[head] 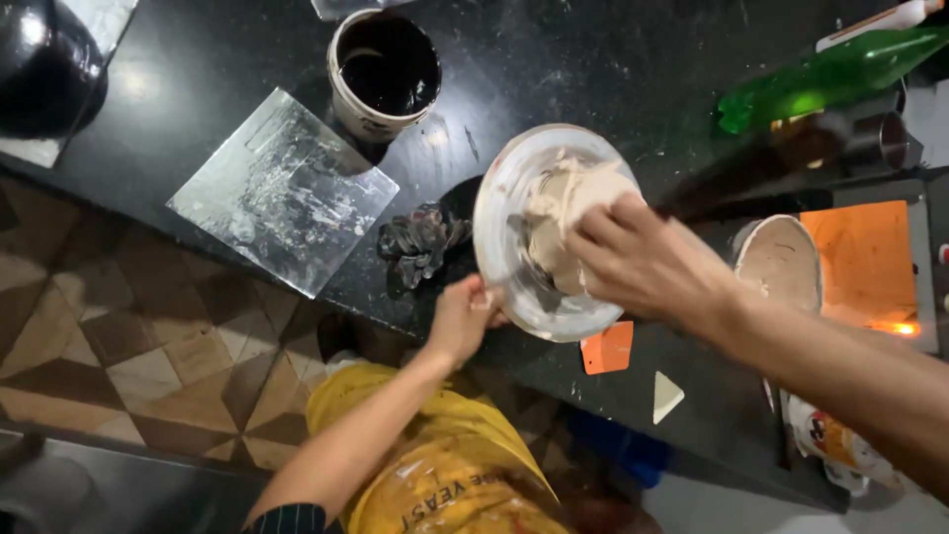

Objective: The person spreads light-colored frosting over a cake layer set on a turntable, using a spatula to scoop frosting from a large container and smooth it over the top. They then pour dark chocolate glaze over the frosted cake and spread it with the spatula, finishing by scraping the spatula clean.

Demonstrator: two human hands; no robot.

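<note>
Dough (573,198), pale beige and sticky-looking, sits in a clear bowl (504,247) at the centre of the frame, tipped on the black counter (613,59). By its look it is partly worked: one rough, shaggy lump, smears across the bowl wall, not yet smooth.

Head view: right hand (647,262) reaches in from the right, fingers curled together and pressed on the dough. Left hand (465,316), lower centre, pinches the bowl's near rim.

Upper centre, a round tub (386,69) with a dark inside. Upper left of centre, a flat metal sheet (282,193), scuffed, dusted white. Upper right, a green bottle (830,74), glossy, lying slantwise. Right of centre, a second bowl (781,262), pale, coated inside. Below the bowl, an orange scraper (607,348). Bottom centre, a yellow sack (445,475), crinkled plastic.
</note>
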